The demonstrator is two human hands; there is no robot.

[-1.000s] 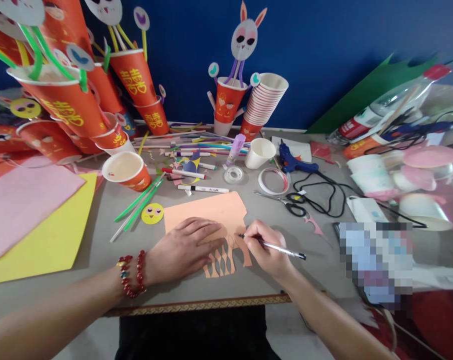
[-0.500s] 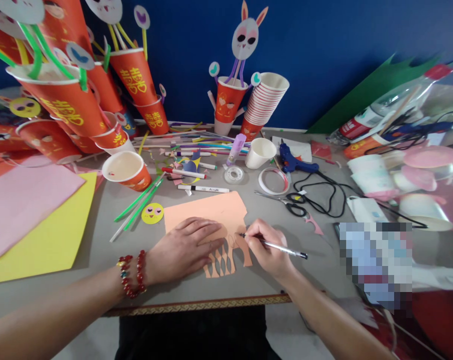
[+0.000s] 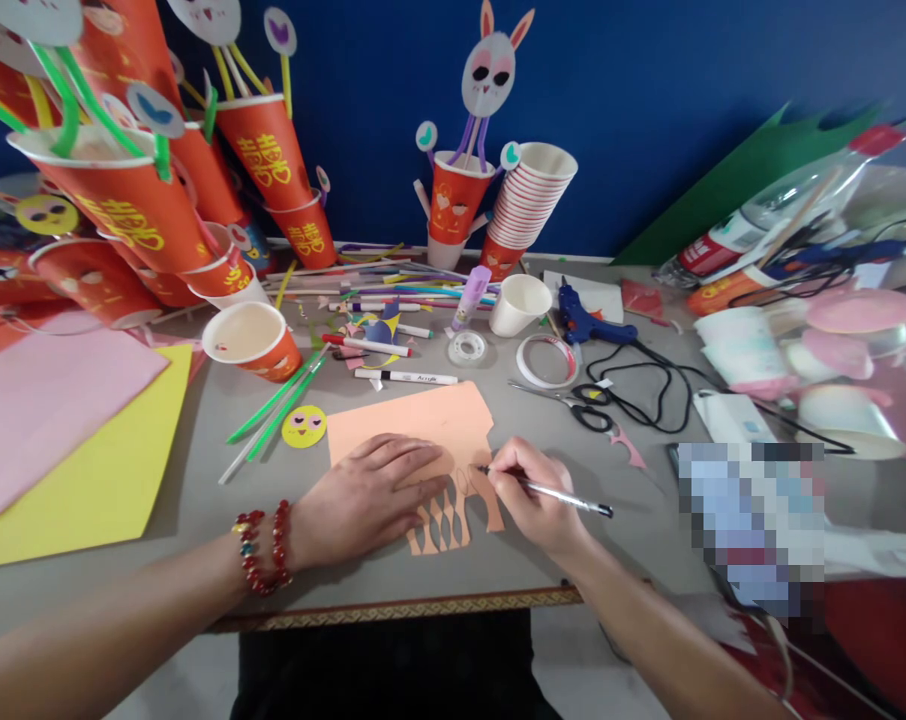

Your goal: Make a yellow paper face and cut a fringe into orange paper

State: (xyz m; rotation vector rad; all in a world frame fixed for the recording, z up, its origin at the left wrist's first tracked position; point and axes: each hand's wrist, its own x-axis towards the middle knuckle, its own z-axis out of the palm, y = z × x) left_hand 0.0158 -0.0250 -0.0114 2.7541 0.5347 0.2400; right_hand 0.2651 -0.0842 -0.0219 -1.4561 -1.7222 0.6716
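On the bench (image 3: pixel 393 585), the left hand (image 3: pixel 374 495) lies flat, fingers slightly spread, pressing the orange paper (image 3: pixel 415 420) and gripping nothing. To its right, the right hand's (image 3: pixel 535 495) fingers are closed around a pen (image 3: pixel 569 497), tip at the paper's drawn outlines.

At lower centre, a sheet of orange paper (image 3: pixel 415 415) is looking matt and smooth. At upper right, a clear plastic bottle (image 3: pixel 798 205) is shining; at upper centre, stacked paper cups (image 3: pixel 532 200) are showing smooth sides.
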